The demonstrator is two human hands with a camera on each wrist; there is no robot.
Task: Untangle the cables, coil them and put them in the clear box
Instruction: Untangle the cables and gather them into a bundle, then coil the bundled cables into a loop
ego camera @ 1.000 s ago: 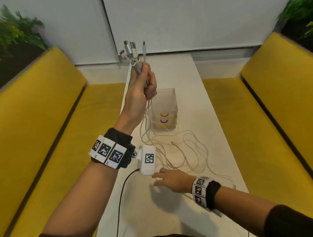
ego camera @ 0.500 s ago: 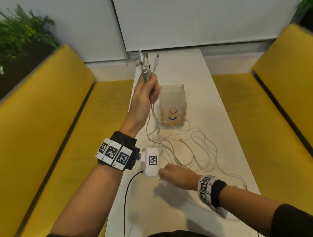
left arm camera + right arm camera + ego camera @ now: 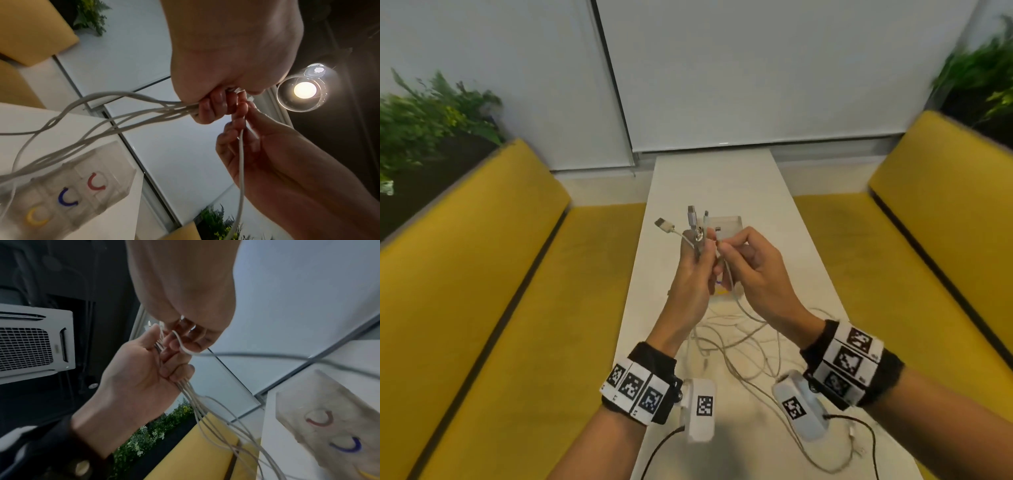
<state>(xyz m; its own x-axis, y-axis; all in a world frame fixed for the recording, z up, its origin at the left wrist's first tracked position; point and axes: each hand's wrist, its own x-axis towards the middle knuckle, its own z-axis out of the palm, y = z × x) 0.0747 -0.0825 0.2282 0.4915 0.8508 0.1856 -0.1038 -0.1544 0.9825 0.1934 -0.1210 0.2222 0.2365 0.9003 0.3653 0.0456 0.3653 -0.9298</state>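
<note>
A long white table (image 3: 722, 181) runs away from the person to a pale wall of roller blinds (image 3: 756, 68), with a yellow bench (image 3: 482, 291) along each side and green plants (image 3: 431, 116) behind the bench backs. A round lamp (image 3: 305, 89) glows overhead and a ceiling vent (image 3: 30, 344) shows in the right wrist view. The left hand (image 3: 693, 274) is raised over the table's middle, its fingers (image 3: 211, 107) curled tight round a bunch of white cables (image 3: 123, 113), plugs sticking up above the fist. The right hand (image 3: 753, 270), touching it, pinches one cable (image 3: 241, 162) between thumb and fingers. The slack lies tangled on the near half of the table. The box (image 3: 82, 186) stands mid-table behind the hands.
</note>
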